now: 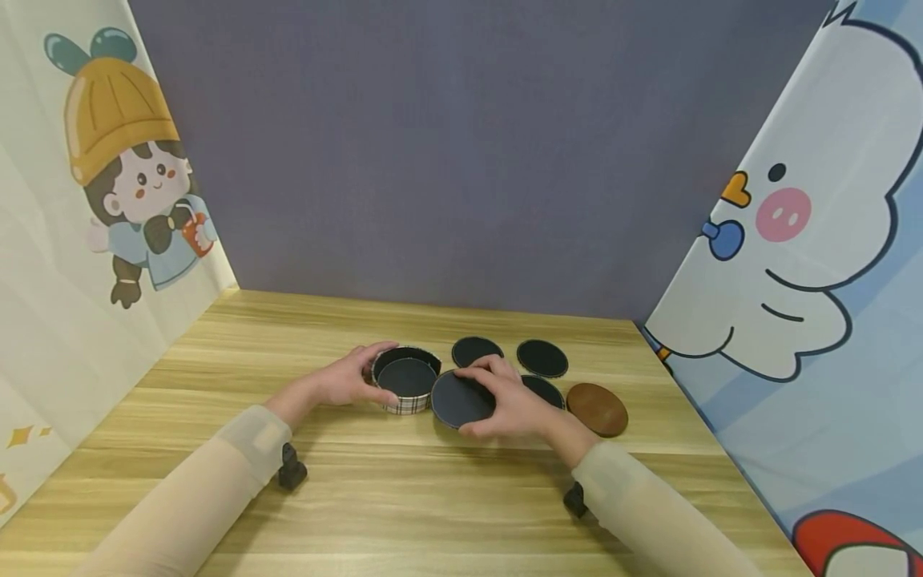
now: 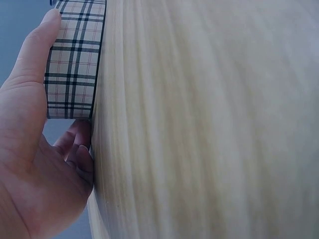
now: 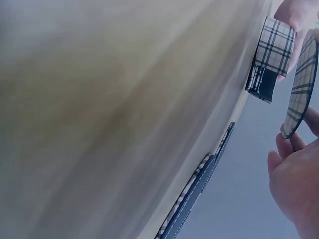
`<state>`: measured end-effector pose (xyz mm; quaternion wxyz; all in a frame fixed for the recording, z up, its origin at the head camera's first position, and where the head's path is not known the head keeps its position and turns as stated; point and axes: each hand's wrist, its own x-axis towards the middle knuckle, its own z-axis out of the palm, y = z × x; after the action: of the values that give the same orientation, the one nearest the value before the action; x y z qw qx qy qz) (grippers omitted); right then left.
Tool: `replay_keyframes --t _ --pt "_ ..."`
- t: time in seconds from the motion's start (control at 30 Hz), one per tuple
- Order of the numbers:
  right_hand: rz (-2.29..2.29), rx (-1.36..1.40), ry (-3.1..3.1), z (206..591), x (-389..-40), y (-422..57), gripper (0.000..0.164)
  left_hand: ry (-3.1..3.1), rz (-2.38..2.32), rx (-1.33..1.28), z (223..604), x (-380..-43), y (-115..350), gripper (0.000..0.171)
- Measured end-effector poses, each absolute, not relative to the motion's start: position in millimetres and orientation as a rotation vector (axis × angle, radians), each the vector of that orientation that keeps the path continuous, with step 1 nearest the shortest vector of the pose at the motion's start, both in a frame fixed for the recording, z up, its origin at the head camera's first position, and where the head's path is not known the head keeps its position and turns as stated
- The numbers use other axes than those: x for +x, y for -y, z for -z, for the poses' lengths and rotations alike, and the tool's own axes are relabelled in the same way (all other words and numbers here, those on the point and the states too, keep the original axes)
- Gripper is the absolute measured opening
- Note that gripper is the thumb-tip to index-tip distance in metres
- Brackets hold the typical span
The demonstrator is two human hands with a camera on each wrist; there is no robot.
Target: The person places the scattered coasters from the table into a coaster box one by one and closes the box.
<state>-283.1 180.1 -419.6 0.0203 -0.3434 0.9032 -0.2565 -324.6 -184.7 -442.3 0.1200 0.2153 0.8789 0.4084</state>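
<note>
My left hand (image 1: pixel 346 380) grips a round plaid coaster holder (image 1: pixel 408 405) by its side, thumb at the front and fingers round the back. The holder stands upright on the table, its black inside facing up. In the left wrist view the thumb lies along the plaid wall (image 2: pixel 75 64). My right hand (image 1: pixel 517 407) pinches a round black coaster (image 1: pixel 456 401) by its edge, just right of the holder. The right wrist view shows this coaster's plaid underside (image 3: pixel 302 82), tilted and raised off the table.
Behind and beside my right hand lie more black coasters (image 1: pixel 542 358), one (image 1: pixel 546 389) partly hidden by the hand. A brown round disc (image 1: pixel 597 409) lies at the right. A grey panel (image 1: pixel 447 160) stands along the back edge of the wooden table (image 1: pixel 404 513).
</note>
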Motion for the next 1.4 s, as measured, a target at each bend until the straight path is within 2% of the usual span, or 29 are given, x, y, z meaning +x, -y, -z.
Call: replay_keyframes --t 0.53,1.4 --pt "0.783 -0.972 -2.841 414 -306 -158 0.089 -2.547 -1.208 0.620 442 -323 185 0.115" --pt "0.738 -0.998 -2.816 418 -334 -106 0.084 -2.478 -1.210 0.643 440 -325 185 0.111"
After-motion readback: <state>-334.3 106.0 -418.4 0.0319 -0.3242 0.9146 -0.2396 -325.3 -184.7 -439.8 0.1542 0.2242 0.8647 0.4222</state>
